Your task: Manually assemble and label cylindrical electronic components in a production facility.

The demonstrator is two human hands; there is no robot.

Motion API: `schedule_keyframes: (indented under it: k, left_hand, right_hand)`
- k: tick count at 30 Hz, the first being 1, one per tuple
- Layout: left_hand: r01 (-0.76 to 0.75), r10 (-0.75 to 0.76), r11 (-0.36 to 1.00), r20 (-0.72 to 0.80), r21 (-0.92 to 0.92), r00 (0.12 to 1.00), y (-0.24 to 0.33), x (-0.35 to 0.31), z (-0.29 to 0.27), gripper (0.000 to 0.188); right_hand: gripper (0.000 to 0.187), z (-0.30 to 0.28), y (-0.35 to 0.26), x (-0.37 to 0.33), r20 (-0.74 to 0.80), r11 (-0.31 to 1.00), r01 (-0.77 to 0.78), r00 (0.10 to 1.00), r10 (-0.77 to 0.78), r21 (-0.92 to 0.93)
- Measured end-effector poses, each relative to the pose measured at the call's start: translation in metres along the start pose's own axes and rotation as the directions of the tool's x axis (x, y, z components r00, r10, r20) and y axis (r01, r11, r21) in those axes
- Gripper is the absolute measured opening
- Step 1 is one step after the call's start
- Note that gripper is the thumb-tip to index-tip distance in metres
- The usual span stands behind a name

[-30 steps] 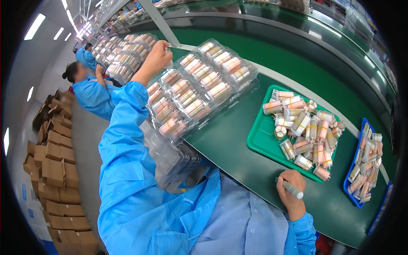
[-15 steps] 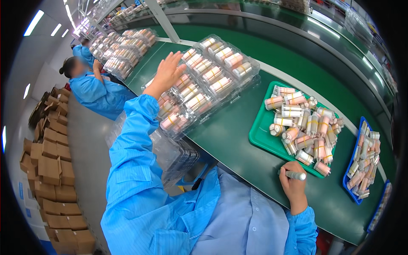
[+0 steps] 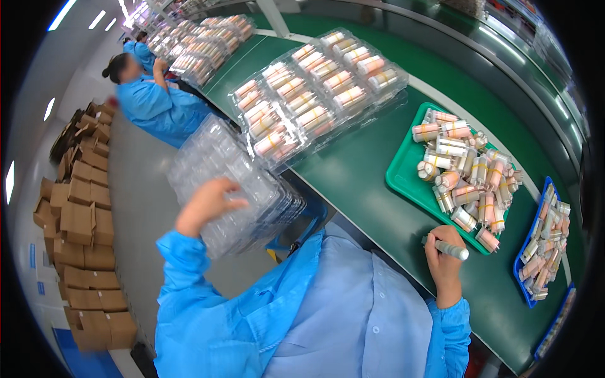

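My left hand (image 3: 211, 205) hovers over a stack of clear plastic blister trays (image 3: 242, 173) at the table's near left edge. Its fingers are apart and slightly blurred, with nothing in them; whether it touches the top tray I cannot tell. My right hand (image 3: 444, 268) is closed round a thick grey marker pen (image 3: 452, 249) with a pale end, at the table's near edge. Just beyond it lies a green tray (image 3: 403, 179) heaped with small pink and white cylinders (image 3: 466, 164) banded in yellow. Filled clear blister trays (image 3: 315, 88) holding similar cylinders lie on the table ahead.
At the right, a blue tray (image 3: 526, 280) holds more cylinders. The green tabletop (image 3: 350, 201) runs along a conveyor (image 3: 441, 69). Co-workers in blue smocks (image 3: 157, 104) sit at the far left beside further filled trays (image 3: 201, 53). Brown cardboard boxes (image 3: 85, 214) are piled along the left.
My left hand has moved from the filled blister trays back and down to the clear tray stack. My right hand keeps the marker pen. The view has shifted slightly.
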State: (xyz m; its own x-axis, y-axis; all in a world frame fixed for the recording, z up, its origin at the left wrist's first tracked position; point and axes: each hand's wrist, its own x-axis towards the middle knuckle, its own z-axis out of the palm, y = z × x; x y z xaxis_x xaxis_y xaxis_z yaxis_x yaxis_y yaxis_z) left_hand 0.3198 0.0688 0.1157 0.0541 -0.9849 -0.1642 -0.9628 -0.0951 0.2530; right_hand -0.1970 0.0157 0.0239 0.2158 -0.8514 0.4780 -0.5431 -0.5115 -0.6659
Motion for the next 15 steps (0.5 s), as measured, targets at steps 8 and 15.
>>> schedule_keyframes:
  k: [8,15]
  left_hand:
    - [-0.034,-0.002,0.994,-0.321,-0.104,0.947,-0.013,-0.064,0.111,0.022]
    - [-0.148,0.099,0.983,-0.368,-0.108,0.925,-0.013,-0.076,0.035,0.013]
  right_hand:
    - [0.009,0.002,-0.007,-0.005,0.022,0.999,0.007,1.000,-0.008,0.053]
    - [0.009,0.009,-0.020,-0.008,0.016,0.994,0.093,0.995,-0.094,0.053]
